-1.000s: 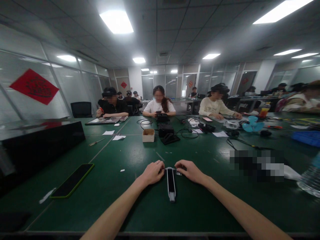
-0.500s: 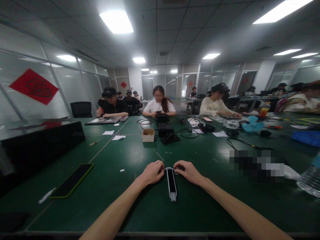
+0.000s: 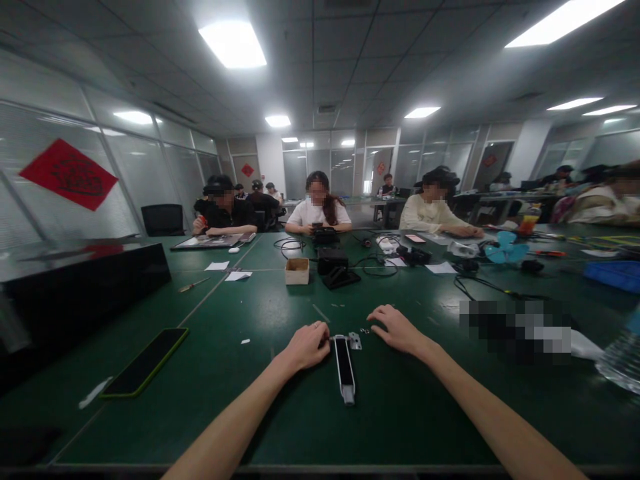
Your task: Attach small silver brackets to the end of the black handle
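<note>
A slim, long piece with a black face and a silver frame (image 3: 345, 370) lies on the green table (image 3: 425, 427) in front of me. A small metal plate with holes (image 3: 355, 341) sticks out at the right of its far end. My left hand (image 3: 310, 343) is closed at the left of that end, its fingertips curled; what they pinch is hidden. To the right, my right hand (image 3: 396, 329) is open, thumb and fingers apart. Tiny shiny metal parts (image 3: 365, 331) lie on the table just left of its fingertips.
A phone in a green case (image 3: 145, 362) and a screwdriver (image 3: 194, 285) lie to the left. Ahead stand a small cardboard box (image 3: 297, 271) and black devices with cables (image 3: 333, 263). A clear bottle (image 3: 623, 360) is at the right edge. Several people sit across the table.
My right hand has let go of the metal plate, moved right and opened, uncovering the plate and the tiny parts. My left hand has stayed in place.
</note>
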`<action>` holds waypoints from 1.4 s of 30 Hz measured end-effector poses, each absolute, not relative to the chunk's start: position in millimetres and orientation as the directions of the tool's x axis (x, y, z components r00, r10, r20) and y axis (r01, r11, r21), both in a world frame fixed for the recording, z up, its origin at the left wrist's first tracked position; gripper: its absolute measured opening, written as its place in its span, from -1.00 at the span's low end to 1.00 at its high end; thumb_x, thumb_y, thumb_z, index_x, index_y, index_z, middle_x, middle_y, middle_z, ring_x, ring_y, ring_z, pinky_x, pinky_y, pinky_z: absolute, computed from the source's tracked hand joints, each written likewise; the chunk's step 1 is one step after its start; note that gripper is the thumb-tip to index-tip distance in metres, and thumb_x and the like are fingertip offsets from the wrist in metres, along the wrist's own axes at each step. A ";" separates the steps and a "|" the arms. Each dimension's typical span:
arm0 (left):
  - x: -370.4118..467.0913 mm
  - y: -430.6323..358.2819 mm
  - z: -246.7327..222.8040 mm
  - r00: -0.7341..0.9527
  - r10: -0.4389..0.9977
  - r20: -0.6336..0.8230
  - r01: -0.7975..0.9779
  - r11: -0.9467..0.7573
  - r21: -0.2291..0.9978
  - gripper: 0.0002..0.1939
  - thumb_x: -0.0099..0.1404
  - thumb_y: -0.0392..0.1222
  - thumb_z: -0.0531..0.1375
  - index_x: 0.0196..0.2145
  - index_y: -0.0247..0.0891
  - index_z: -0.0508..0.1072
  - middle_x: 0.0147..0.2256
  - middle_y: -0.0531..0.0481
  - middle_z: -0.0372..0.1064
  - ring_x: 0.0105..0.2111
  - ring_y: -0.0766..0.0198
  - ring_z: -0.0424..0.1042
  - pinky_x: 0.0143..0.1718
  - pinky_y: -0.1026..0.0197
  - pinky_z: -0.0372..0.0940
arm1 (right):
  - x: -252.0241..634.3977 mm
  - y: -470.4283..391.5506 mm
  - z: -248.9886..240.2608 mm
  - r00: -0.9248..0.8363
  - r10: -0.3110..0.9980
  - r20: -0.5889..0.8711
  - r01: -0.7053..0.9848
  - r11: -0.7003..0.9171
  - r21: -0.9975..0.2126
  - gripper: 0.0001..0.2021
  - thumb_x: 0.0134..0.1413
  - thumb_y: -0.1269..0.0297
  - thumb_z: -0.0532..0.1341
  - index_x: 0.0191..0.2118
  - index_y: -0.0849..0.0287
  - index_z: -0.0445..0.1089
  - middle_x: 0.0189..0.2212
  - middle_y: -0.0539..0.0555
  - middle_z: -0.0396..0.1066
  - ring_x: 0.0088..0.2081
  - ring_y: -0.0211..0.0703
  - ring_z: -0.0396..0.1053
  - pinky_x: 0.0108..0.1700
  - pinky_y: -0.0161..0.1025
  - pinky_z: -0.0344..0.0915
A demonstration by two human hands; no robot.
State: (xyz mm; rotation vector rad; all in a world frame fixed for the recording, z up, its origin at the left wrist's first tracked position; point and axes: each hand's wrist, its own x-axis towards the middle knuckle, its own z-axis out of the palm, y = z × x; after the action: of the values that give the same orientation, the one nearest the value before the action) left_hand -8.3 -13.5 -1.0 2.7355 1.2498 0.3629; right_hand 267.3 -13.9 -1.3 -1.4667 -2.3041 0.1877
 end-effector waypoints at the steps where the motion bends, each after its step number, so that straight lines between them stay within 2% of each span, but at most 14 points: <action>1: -8.3 -13.7 -1.0 0.630 0.759 0.165 0.731 -0.651 0.202 -0.90 0.23 -0.25 0.04 -0.27 -0.25 0.26 -0.31 -0.01 0.31 -0.34 0.26 0.32 -0.31 0.26 0.19 | 267.5 -14.2 -1.3 -0.372 0.895 0.247 0.841 0.437 -0.318 -0.75 0.11 0.26 0.12 -0.11 0.15 0.41 -0.12 0.14 0.32 -0.07 -0.05 0.22 0.01 -0.05 0.16; 8: -8.2 -15.4 2.0 0.626 0.762 0.168 0.730 -0.648 0.218 -0.91 0.23 -0.23 0.03 -0.28 -0.25 0.27 -0.34 0.01 0.29 -0.37 0.26 0.31 -0.33 0.25 0.19 | 259.6 -16.5 -3.3 -0.406 0.895 0.186 0.826 0.447 -0.343 -0.77 0.12 0.19 0.11 -0.17 0.10 0.44 -0.16 0.11 0.31 -0.11 -0.06 0.22 -0.06 -0.06 0.19; 17: -7.8 -16.8 4.5 0.616 0.773 0.147 0.739 -0.633 0.230 -0.90 0.24 -0.22 0.04 -0.27 -0.24 0.28 -0.32 0.00 0.31 -0.36 0.26 0.32 -0.30 0.23 0.20 | 259.1 -17.1 -1.6 -0.375 0.910 0.176 0.824 0.414 -0.387 -0.84 0.07 0.22 0.12 -0.34 0.18 0.37 -0.28 0.10 0.32 -0.24 -0.12 0.26 -0.18 -0.14 0.25; 23: -9.4 -14.4 1.0 0.643 0.743 0.187 0.710 -0.670 0.218 -0.92 0.23 -0.22 0.04 -0.30 -0.24 0.26 -0.35 0.02 0.30 -0.38 0.27 0.30 -0.34 0.26 0.18 | 247.0 -25.8 3.3 -0.385 0.908 0.168 0.758 0.415 -0.504 -0.84 0.08 0.24 0.12 -0.26 0.17 0.36 -0.30 0.06 0.34 -0.32 -0.20 0.30 -0.26 -0.23 0.28; 30: -7.0 -17.5 3.1 0.643 0.749 0.162 0.723 -0.663 0.192 -0.92 0.21 -0.24 0.03 -0.31 -0.24 0.26 -0.34 0.00 0.31 -0.35 0.25 0.31 -0.32 0.25 0.16 | 230.0 -34.9 5.7 -0.468 0.860 0.203 0.705 0.502 -0.501 -0.82 0.12 0.29 0.10 -0.24 0.15 0.43 -0.28 0.06 0.41 -0.26 -0.18 0.32 -0.20 -0.22 0.28; 42: -6.3 -19.9 6.1 0.645 0.751 0.141 0.723 -0.659 0.207 -0.91 0.22 -0.22 0.02 -0.31 -0.24 0.27 -0.33 -0.01 0.31 -0.35 0.24 0.31 -0.32 0.23 0.17 | 230.1 -37.0 6.8 -0.488 0.857 0.166 0.659 0.487 -0.573 -0.81 0.12 0.26 0.13 -0.19 0.12 0.45 -0.26 0.04 0.41 -0.27 -0.20 0.34 -0.23 -0.28 0.29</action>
State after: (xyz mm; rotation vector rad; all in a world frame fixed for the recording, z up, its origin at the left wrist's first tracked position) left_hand -6.3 -19.9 6.1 2.7278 1.2283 0.3243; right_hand 230.1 -37.0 6.8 -1.2570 -2.3030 0.6156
